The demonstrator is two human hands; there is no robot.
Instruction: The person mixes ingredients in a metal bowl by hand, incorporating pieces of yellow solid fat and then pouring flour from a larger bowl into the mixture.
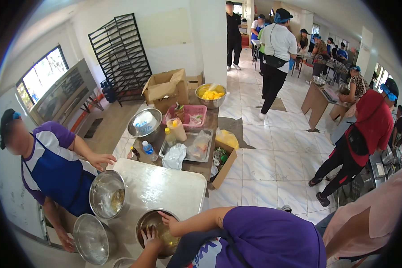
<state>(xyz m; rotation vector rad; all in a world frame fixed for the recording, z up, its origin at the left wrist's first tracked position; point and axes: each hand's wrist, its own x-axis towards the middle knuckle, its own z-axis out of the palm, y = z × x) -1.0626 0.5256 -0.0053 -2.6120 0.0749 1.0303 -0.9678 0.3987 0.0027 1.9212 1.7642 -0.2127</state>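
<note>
My left hand (151, 237) lies spread inside a stainless steel mixing bowl (169, 242), its palm against the inner wall. That bowl looks glossy and yellowish inside. At its far rim is my right hand (169, 221), index finger extended over the edge; I cannot tell whether it grips the rim. Nearby, a second steel bowl (108, 193) holds a yellowish-brown mass and pale smears. A third bowl (92, 239) stands tilted, with whitish residue inside. Only part of another bowl's rim (122, 262) shows at the bottom edge. My purple sleeve (274, 231) covers the lower right.
Across the table (160, 192), a co-worker in a blue apron (62, 179) has a hand near its corner. Behind are a metal tray (191, 147), a water bottle (149, 150), a pink basket (186, 115) and a cardboard box (167, 88). Other people stand at right.
</note>
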